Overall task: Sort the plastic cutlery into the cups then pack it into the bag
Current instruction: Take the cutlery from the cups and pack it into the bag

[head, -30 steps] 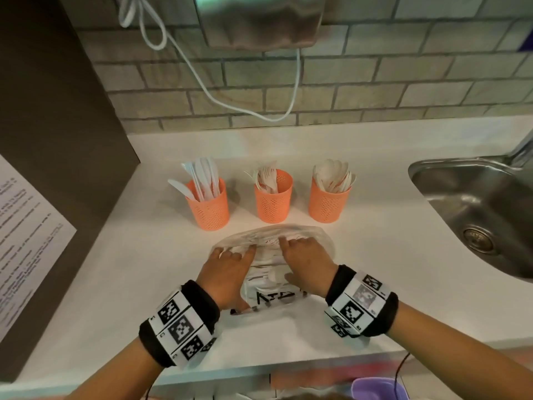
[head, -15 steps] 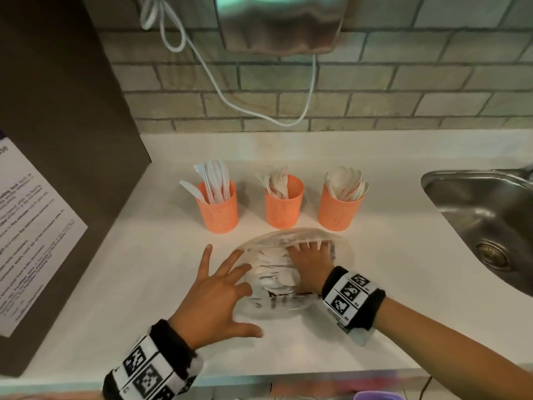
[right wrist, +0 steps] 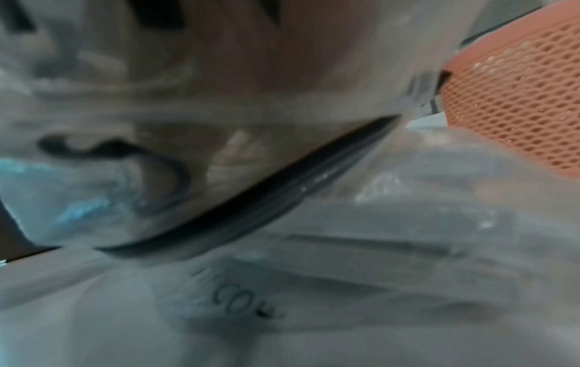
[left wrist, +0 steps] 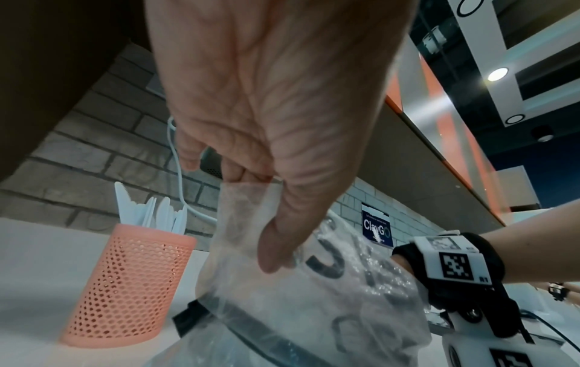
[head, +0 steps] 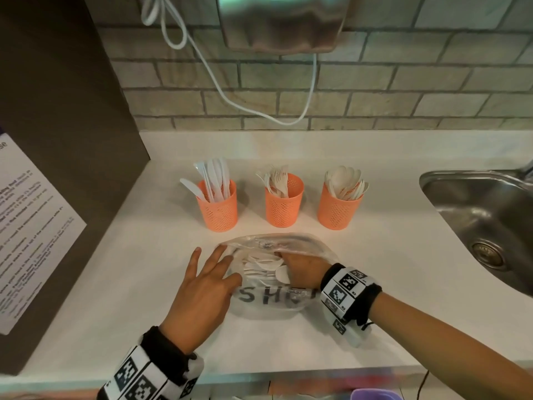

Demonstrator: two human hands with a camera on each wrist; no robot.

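Three orange mesh cups stand in a row: knives [head: 217, 210], forks [head: 284, 206], spoons [head: 337, 209]. In front of them lies a clear zip bag [head: 268, 298] with black lettering and white cutlery [head: 259, 269] inside. My right hand [head: 284, 261] is inside the bag, its fingers bent down onto that cutlery. My left hand [head: 219, 269] lies on the bag's left edge with straight, spread fingers, thumb on the film. The left wrist view shows this hand [left wrist: 259, 218] against the raised film of the bag [left wrist: 313, 310], beside the knife cup [left wrist: 128, 285]. The right wrist view is blurred bag film [right wrist: 345, 248].
A steel sink [head: 484, 215] is sunk into the white counter [head: 144, 284] at the right. A dark panel with a printed notice [head: 34, 226] closes off the left. A white cable [head: 230, 90] hangs below a steel box [head: 279, 21] on the brick wall.
Both hands pressed the bag a second ago. The left hand lifted off to the left and has come back onto the bag's edge. The right hand's fingers, flat before, now bend onto the cutlery.
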